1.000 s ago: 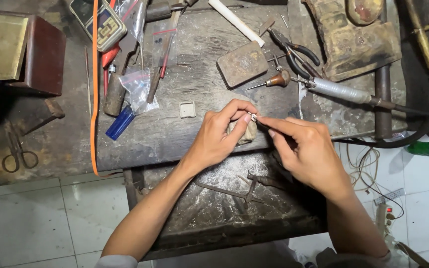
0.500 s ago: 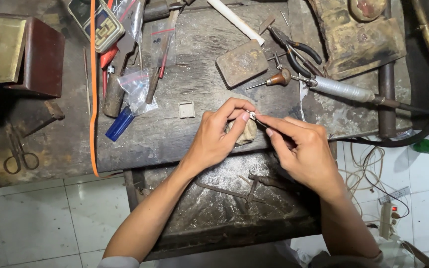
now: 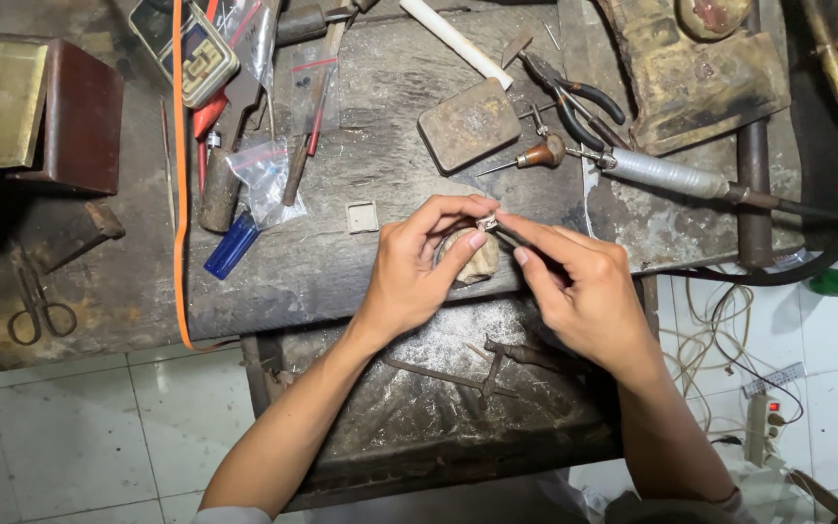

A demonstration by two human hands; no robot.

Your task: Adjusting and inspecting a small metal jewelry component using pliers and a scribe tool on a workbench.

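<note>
Honestly, the piece you're working on is so tiny it's hard to tell what it is. All that shows is a small metal piece, silvery and a bit shiny, peeking out between your fingertips. Most of it is covered by your fingers, so its shape is anyone's guess. The thin dark tool in your right hand is mostly buried under your index finger too; only a short stretch near the tip shows.

Your left hand has thumb and forefinger pressed together on the metal piece, pinching it from the left. Your right hand's grip is closed around the tool, whose tip meets the piece from the right. So the piece sits right where both grips meet, held just above a pale rounded wooden peg at the front edge of the table, and your left fingers curl over that peg.

Just left of your hands lies a small square pale frame, well clear of the grip.
</note>
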